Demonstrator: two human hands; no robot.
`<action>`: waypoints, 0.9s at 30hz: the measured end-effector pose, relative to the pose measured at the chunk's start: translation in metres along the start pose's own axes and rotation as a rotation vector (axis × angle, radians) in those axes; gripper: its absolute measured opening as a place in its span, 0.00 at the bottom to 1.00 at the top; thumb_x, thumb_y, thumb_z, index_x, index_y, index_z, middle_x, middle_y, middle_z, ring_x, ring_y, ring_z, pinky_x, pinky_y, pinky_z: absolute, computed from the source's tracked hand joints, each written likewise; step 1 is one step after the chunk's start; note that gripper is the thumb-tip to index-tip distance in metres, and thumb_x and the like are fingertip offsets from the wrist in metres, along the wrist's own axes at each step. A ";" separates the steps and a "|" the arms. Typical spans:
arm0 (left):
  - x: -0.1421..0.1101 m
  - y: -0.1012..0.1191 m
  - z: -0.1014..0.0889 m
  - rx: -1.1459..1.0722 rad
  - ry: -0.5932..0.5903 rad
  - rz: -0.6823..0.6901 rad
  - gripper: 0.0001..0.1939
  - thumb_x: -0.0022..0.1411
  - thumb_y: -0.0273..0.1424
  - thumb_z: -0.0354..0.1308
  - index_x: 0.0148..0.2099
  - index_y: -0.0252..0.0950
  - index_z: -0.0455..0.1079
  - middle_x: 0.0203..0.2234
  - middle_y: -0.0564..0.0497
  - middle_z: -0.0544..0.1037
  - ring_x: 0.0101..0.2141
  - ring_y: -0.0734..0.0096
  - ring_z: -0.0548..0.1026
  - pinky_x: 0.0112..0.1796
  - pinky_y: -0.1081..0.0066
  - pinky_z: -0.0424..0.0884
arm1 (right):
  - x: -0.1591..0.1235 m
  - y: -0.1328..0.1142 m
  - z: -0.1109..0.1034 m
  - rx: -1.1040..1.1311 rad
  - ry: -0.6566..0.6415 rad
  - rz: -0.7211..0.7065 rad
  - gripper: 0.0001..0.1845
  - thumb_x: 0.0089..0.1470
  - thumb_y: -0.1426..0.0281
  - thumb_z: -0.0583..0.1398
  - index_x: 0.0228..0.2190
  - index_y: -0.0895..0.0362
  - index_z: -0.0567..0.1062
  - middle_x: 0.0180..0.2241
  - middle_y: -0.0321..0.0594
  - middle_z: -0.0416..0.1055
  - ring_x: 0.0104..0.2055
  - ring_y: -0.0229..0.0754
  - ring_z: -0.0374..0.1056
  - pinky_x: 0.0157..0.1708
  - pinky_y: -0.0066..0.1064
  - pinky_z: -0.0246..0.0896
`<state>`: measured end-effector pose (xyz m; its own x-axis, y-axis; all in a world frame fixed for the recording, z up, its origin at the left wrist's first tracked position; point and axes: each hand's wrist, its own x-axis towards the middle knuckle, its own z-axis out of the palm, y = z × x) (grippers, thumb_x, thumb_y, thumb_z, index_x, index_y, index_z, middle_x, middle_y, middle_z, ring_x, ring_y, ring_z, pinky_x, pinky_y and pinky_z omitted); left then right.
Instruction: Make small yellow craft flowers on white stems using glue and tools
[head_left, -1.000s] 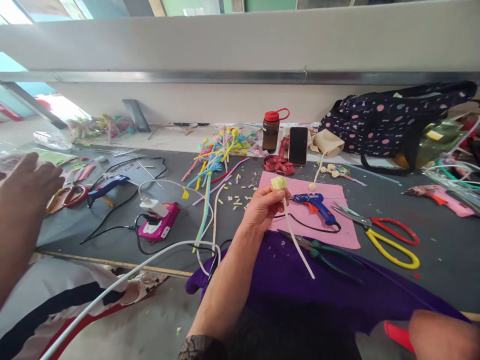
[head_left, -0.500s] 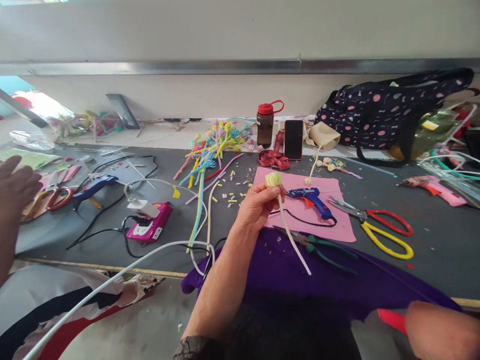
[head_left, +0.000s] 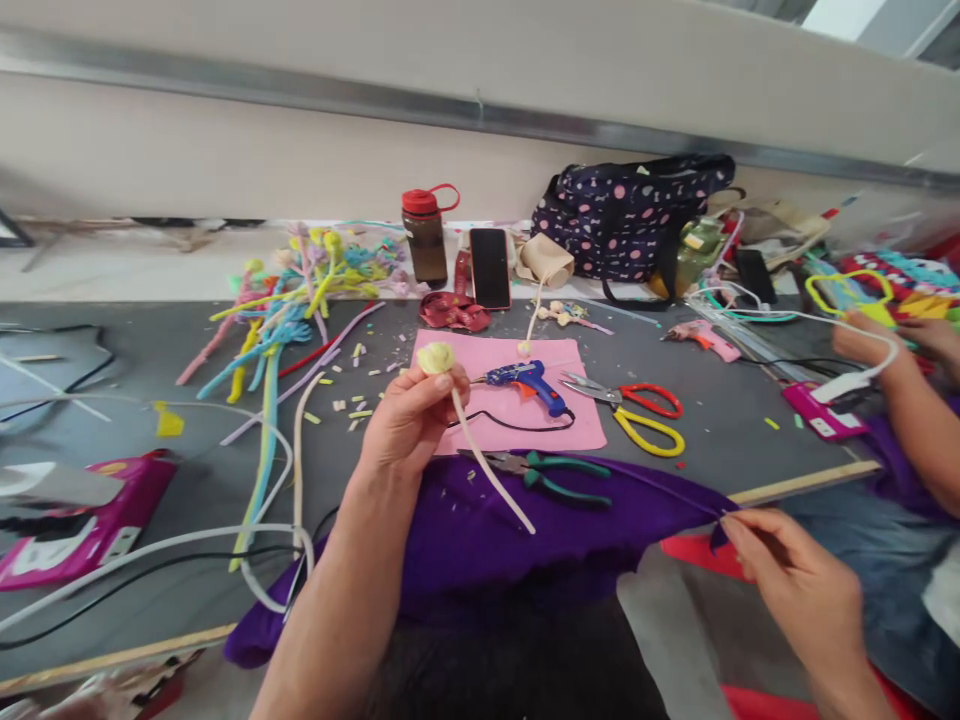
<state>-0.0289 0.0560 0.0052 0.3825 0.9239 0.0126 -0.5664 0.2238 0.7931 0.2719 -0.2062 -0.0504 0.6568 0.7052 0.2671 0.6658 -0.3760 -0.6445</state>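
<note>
My left hand (head_left: 412,415) pinches a pale yellow pipe-cleaner flower (head_left: 436,357) just under its head; the white stem (head_left: 495,475) hangs down to the right. At the lower right, my right hand (head_left: 795,570) is closed on the corner of a purple cloth (head_left: 540,540) draped over the table edge and my lap. Beyond the left hand, a blue glue gun (head_left: 525,385) lies on a pink sheet (head_left: 577,425). Green-handled pliers (head_left: 562,475) rest on the cloth. Scissors (head_left: 637,410) with one red and one yellow handle lie right of the sheet.
Coloured pipe cleaners (head_left: 300,290) are heaped at the left, near a power strip (head_left: 112,510) with cables. A bottle (head_left: 424,240), a phone (head_left: 490,268) and a backpack (head_left: 622,225) stand at the back. At right, a co-worker's hands (head_left: 870,340) are busy near a pink glue gun (head_left: 705,340).
The view has turned right, bringing in the co-worker on that side. My right hand, blurred low at the right before, now grips the cloth corner. The left hand still holds the flower.
</note>
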 end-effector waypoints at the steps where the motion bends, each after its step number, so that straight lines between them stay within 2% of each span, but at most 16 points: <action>1: 0.000 0.000 0.000 0.003 0.001 0.007 0.09 0.40 0.29 0.66 0.25 0.32 0.72 0.21 0.53 0.71 0.21 0.80 0.67 0.19 0.80 0.62 | -0.005 0.014 0.004 -0.032 -0.011 0.037 0.17 0.46 0.52 0.60 0.29 0.53 0.74 0.23 0.35 0.71 0.21 0.40 0.68 0.22 0.29 0.64; 4: 0.002 0.000 0.000 0.024 0.000 0.010 0.08 0.41 0.29 0.66 0.26 0.31 0.72 0.21 0.53 0.71 0.22 0.79 0.67 0.19 0.79 0.63 | -0.020 0.048 0.015 -0.065 -0.004 0.124 0.18 0.44 0.54 0.61 0.32 0.55 0.72 0.27 0.38 0.72 0.27 0.43 0.70 0.28 0.31 0.66; 8: 0.004 0.000 -0.001 0.024 -0.002 0.018 0.08 0.41 0.29 0.66 0.26 0.31 0.72 0.22 0.53 0.70 0.23 0.78 0.67 0.20 0.79 0.63 | -0.020 0.060 0.033 0.027 0.118 0.226 0.32 0.41 0.55 0.64 0.45 0.58 0.65 0.32 0.41 0.70 0.30 0.44 0.70 0.30 0.32 0.66; 11: 0.005 0.000 -0.002 0.021 -0.010 0.011 0.07 0.42 0.29 0.66 0.26 0.32 0.72 0.23 0.52 0.70 0.22 0.79 0.67 0.19 0.80 0.63 | -0.009 0.065 0.041 0.093 0.110 0.249 0.28 0.44 0.55 0.62 0.44 0.57 0.66 0.37 0.42 0.69 0.31 0.43 0.69 0.32 0.33 0.66; 14: 0.003 0.001 -0.002 0.023 -0.010 0.020 0.08 0.42 0.29 0.66 0.26 0.32 0.73 0.23 0.52 0.71 0.22 0.79 0.67 0.18 0.80 0.62 | 0.002 0.077 0.030 0.095 0.019 0.234 0.22 0.49 0.55 0.58 0.42 0.56 0.69 0.36 0.41 0.72 0.33 0.44 0.70 0.35 0.34 0.66; 17: 0.002 0.002 0.000 0.037 -0.010 0.032 0.09 0.41 0.30 0.66 0.26 0.31 0.73 0.22 0.52 0.71 0.22 0.79 0.67 0.19 0.80 0.62 | 0.022 0.082 0.007 -0.018 -0.104 0.093 0.18 0.52 0.56 0.55 0.39 0.54 0.73 0.39 0.40 0.73 0.40 0.46 0.69 0.43 0.36 0.62; 20: 0.002 0.003 0.000 0.040 -0.009 0.027 0.09 0.41 0.30 0.66 0.26 0.31 0.73 0.22 0.52 0.70 0.21 0.79 0.66 0.19 0.80 0.63 | 0.053 0.068 -0.008 -0.212 -0.138 -0.125 0.16 0.57 0.61 0.51 0.41 0.52 0.73 0.41 0.39 0.72 0.45 0.44 0.68 0.45 0.33 0.60; 24: 0.002 0.004 -0.001 0.032 0.027 0.027 0.08 0.41 0.29 0.67 0.24 0.31 0.72 0.21 0.52 0.71 0.21 0.79 0.66 0.19 0.80 0.63 | 0.094 0.035 0.001 -0.678 -0.359 -0.342 0.16 0.58 0.69 0.49 0.43 0.49 0.73 0.38 0.38 0.71 0.38 0.41 0.70 0.30 0.29 0.59; 27: 0.002 0.005 -0.001 0.029 0.030 0.021 0.08 0.41 0.29 0.67 0.23 0.31 0.71 0.21 0.53 0.70 0.21 0.79 0.66 0.19 0.81 0.63 | 0.112 0.019 0.019 -0.893 -0.349 -0.369 0.16 0.58 0.71 0.50 0.43 0.47 0.73 0.38 0.37 0.70 0.32 0.39 0.70 0.22 0.27 0.52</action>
<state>-0.0319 0.0589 0.0083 0.3482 0.9374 0.0112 -0.5528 0.1957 0.8100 0.3512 -0.1231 -0.0465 0.3134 0.9493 0.0257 0.9194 -0.3101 0.2420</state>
